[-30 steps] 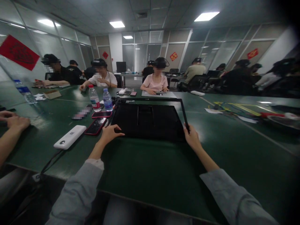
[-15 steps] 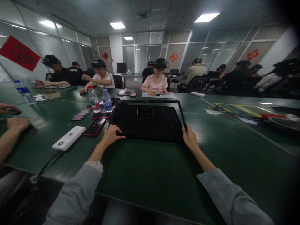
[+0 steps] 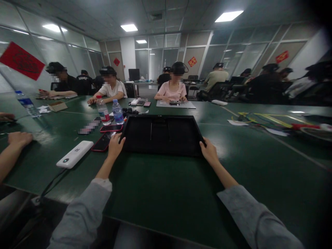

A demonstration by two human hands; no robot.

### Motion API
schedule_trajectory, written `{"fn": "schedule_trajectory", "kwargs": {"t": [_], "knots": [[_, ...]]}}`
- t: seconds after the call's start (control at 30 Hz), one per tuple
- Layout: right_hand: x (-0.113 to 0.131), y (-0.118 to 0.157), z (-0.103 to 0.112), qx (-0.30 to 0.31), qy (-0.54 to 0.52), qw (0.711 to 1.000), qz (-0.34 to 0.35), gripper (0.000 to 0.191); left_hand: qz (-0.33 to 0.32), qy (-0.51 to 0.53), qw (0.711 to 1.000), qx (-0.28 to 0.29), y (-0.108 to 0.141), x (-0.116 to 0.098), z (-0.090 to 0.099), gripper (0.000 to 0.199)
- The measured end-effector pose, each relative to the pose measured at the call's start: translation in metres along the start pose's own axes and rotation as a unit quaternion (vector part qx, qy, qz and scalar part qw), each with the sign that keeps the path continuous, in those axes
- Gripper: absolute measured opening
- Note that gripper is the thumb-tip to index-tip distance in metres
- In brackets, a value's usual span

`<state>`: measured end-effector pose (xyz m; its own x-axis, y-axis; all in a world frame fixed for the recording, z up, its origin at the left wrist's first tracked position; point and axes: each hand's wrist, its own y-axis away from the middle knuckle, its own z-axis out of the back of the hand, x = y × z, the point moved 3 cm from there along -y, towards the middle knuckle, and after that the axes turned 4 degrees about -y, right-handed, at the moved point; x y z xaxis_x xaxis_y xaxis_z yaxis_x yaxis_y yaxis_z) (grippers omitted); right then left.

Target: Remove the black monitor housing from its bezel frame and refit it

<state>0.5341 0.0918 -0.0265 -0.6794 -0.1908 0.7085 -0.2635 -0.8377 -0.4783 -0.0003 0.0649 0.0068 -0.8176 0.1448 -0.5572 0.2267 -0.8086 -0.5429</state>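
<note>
A black monitor bezel (image 3: 196,126), an open rectangular frame, lies low over a black monitor back cover (image 3: 160,143) on the table. The two outlines nearly match; I cannot tell whether they touch all round. At the bezel's left side, my left hand (image 3: 116,146) is closed, its thumb and fingers pinching the edge near the front corner. My right hand (image 3: 209,151) grips the opposite edge, also close to the front. Two narrow upright lines show on the cover's inner face.
On the green table (image 3: 166,193), left of the cover, are a phone (image 3: 100,142), a white power bank (image 3: 75,154) with a cable, and two bottles (image 3: 118,112). A co-worker's hand (image 3: 20,139) rests farther left. Cables and a coiled item (image 3: 315,133) lie at right.
The bezel's far edge has come down onto the cover's outline. My left hand has shifted left and up from the cover's front corner to the bezel's left side. My right hand has barely moved.
</note>
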Motion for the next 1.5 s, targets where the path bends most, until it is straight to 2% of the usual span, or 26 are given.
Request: {"fn": "schedule_trajectory", "kwargs": {"t": [0.07,0.17,0.5,0.7,0.8,0.87,0.97,1.03,1.13,1.2,1.3,1.37,1.5], "knots": [[-0.001,0.000,0.000,-0.009,-0.007,1.000,-0.013,0.054,0.065,0.009,0.997,0.027,-0.002,0.015,-0.005,0.040],[-0.001,0.002,0.000,-0.023,-0.025,0.999,-0.022,0.054,0.094,0.012,0.994,0.059,-0.002,0.027,-0.010,0.040],[-0.003,0.002,0.000,-0.017,-0.010,1.000,-0.014,0.052,0.090,0.020,0.993,0.073,-0.003,0.021,-0.008,0.036],[-0.005,0.005,0.005,-0.054,0.017,0.998,-0.029,0.052,0.070,-0.003,0.995,0.075,0.001,0.016,-0.012,0.044],[-0.004,0.006,0.008,-0.052,0.041,0.997,-0.038,0.053,0.052,-0.017,0.995,0.088,0.003,0.010,-0.013,0.046],[0.002,0.007,0.011,-0.066,0.061,0.996,-0.020,0.053,0.038,-0.039,0.996,0.074,0.005,0.002,-0.010,0.048],[0.024,0.013,0.017,-0.123,0.103,0.987,0.031,0.056,-0.009,-0.102,0.995,-0.005,0.008,-0.022,0.001,0.059],[0.045,0.019,0.017,-0.137,0.123,0.980,0.078,0.059,-0.052,-0.117,0.991,-0.028,0.013,-0.041,0.004,0.064],[0.074,0.030,0.010,-0.110,0.136,0.975,0.139,0.068,-0.118,-0.116,0.986,-0.019,0.024,-0.064,-0.001,0.066],[0.083,0.036,0.002,-0.071,0.140,0.973,0.167,0.072,-0.157,-0.113,0.981,0.023,0.031,-0.071,-0.011,0.063],[0.083,0.039,-0.016,0.064,0.149,0.966,0.203,0.061,-0.186,-0.102,0.969,0.131,0.037,-0.071,-0.030,0.050],[0.077,0.040,-0.023,0.127,0.161,0.957,0.207,0.053,-0.182,-0.102,0.963,0.173,0.037,-0.066,-0.037,0.045],[0.070,0.038,-0.024,0.126,0.172,0.955,0.204,0.050,-0.176,-0.109,0.962,0.179,0.034,-0.062,-0.038,0.044]]}}
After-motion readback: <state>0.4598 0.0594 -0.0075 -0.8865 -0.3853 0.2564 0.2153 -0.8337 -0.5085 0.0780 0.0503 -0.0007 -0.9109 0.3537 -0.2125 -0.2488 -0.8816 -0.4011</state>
